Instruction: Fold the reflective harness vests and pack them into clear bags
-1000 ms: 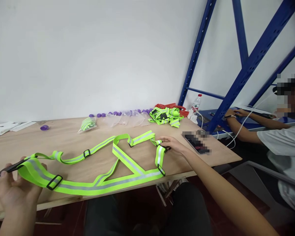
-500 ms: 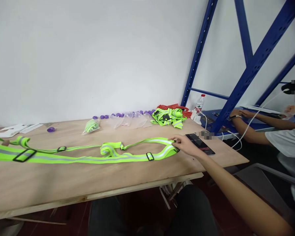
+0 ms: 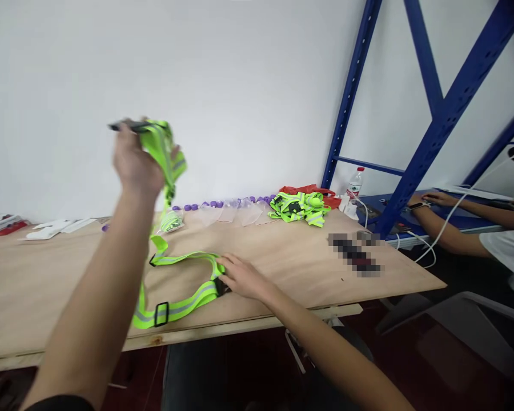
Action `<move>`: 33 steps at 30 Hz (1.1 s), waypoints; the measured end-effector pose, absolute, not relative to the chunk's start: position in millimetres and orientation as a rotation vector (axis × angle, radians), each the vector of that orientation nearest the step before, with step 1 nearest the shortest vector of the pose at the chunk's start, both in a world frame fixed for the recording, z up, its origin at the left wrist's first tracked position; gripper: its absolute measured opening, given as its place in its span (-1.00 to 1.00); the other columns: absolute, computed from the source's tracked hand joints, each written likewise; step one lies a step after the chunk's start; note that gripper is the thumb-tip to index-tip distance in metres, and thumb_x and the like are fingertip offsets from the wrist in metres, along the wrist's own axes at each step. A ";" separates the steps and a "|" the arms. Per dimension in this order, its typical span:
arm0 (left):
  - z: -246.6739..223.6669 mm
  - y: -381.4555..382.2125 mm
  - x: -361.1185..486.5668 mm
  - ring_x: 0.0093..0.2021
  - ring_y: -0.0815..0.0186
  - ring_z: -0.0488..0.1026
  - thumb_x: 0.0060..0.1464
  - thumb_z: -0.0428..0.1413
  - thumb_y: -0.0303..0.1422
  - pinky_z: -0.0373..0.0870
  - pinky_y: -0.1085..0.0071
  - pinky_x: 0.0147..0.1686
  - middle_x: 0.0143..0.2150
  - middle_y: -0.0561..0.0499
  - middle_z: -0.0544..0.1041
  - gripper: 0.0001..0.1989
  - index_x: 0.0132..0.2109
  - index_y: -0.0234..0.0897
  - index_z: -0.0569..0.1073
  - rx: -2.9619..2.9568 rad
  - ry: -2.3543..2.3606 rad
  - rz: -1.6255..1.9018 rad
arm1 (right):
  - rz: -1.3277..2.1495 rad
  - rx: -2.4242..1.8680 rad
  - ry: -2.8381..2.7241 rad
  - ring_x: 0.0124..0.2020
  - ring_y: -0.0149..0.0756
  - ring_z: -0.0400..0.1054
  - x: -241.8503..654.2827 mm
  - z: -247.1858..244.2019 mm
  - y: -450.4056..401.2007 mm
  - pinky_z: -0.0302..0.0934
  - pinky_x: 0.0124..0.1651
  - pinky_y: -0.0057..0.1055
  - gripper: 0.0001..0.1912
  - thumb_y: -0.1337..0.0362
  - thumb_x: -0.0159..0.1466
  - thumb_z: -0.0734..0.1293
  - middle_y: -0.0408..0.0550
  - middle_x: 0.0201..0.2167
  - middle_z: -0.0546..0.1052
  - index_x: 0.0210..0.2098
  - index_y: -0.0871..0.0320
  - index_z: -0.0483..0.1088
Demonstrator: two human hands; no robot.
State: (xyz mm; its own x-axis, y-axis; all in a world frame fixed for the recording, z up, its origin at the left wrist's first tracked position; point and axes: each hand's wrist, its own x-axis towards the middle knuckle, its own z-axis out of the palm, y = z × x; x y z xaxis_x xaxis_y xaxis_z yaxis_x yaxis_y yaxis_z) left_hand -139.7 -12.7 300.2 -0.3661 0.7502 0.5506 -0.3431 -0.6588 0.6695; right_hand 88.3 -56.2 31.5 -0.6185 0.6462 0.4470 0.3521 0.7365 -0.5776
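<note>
Fingers of the left hand [image 3: 139, 165], slightly blurred, are curled around a bunched part of the reflective strap [image 3: 184, 308], a dark strip [image 3: 126, 125] jutting past them. Below, the fingers of the right hand [image 3: 245, 278] grasp the strap's other end beside a dark buckle [image 3: 220, 286]. That low hold probably anchors the end while the raised one carries the bunch clear; between both sets of fingers the strap drops and lies in an open loop on the worktop [image 3: 282, 251]. The left forearm slants steeply upward; the right reaches in low, palm downward. Beyond the right fingers sit a packed bag [image 3: 172, 221], clear bags [image 3: 227, 212] and, farther right, a pile of straps [image 3: 300, 208], likely set back to leave room for the loop.
</note>
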 end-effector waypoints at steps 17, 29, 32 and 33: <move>70.5 -66.4 59.6 0.11 0.11 0.49 0.05 0.31 -0.15 0.40 0.18 0.10 0.04 -0.17 0.57 -0.49 0.08 -0.25 0.39 1.250 0.614 1.460 | 0.919 -0.933 -1.690 0.03 -0.15 0.43 216.0 76.5 -71.4 0.43 0.02 -0.23 -0.37 0.10 0.21 0.42 0.03 0.28 0.35 0.26 -0.03 0.34; 77.9 -151.5 -11.3 -0.04 0.16 0.51 0.24 0.10 -0.30 0.38 0.27 -0.04 -0.07 -0.08 0.60 -0.80 -0.04 -0.21 0.53 1.777 1.427 1.277 | 0.694 -1.067 -1.790 0.24 0.05 0.31 233.5 55.8 -47.6 0.18 0.31 0.02 -0.34 -0.01 0.15 0.46 0.07 0.21 0.43 0.19 0.04 0.37; 70.5 -195.2 -56.3 -0.30 0.19 0.45 0.31 0.01 -0.24 0.31 0.27 -0.18 -0.42 -0.02 0.53 -0.63 -0.43 -0.23 0.51 1.797 2.022 0.990 | 0.751 -1.072 -1.671 0.23 0.09 0.32 238.8 49.9 -38.0 0.23 0.28 0.01 -0.30 -0.05 0.07 0.50 0.01 0.22 0.42 0.16 -0.01 0.38; 66.3 -205.7 -67.6 -0.29 0.16 0.43 0.32 0.00 -0.20 0.29 0.26 -0.19 -0.42 -0.04 0.52 -0.60 -0.46 -0.23 0.50 1.769 2.174 0.871 | 0.798 -1.050 -1.614 0.23 0.11 0.32 239.0 49.2 -35.4 0.25 0.28 0.01 -0.28 -0.07 0.03 0.51 -0.02 0.23 0.41 0.15 -0.05 0.39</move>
